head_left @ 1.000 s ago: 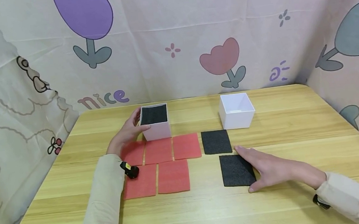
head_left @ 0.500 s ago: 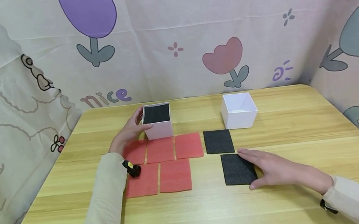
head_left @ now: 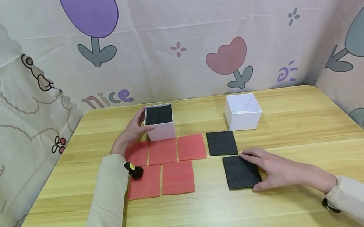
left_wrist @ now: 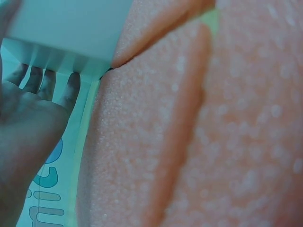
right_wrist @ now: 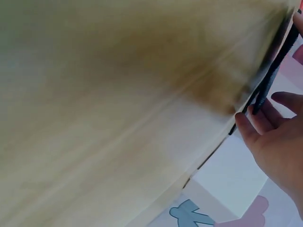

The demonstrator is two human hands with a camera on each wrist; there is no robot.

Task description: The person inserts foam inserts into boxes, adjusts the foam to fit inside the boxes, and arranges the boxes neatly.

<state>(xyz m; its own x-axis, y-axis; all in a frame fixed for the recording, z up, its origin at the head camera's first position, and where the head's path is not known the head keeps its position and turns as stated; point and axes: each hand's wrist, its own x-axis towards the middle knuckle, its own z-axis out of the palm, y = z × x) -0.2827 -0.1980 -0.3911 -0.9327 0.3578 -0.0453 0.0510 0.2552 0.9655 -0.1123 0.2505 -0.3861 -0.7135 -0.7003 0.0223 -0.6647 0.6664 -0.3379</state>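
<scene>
My left hand [head_left: 131, 135] holds a small white box [head_left: 162, 132] by its left side, thumb at the front wall and fingers behind. Black felt [head_left: 158, 115] shows inside that box near its rim. In the left wrist view, the fingertips of the left hand [left_wrist: 35, 111] touch the box's pale wall [left_wrist: 66, 28]. On the right, my right hand [head_left: 276, 170] grips the nearer black felt square [head_left: 241, 172] along its right edge, fingers at the far corner and thumb at the near one. The right wrist view shows this felt [right_wrist: 274, 78] between thumb and fingers, seen edge-on and slightly raised.
Another black felt square [head_left: 221, 143] lies just beyond the gripped one. Several red felt squares [head_left: 177, 178] lie in two rows in front of the left box. A second white box [head_left: 244, 121] stands at the back right of the wooden table [head_left: 193, 219]. Printed cloth [head_left: 159, 19] hangs behind.
The head view has shifted a little. My right fingers have drawn in on the nearer black felt square, which has slid slightly left and turned a touch. My left hand stays on the box.
</scene>
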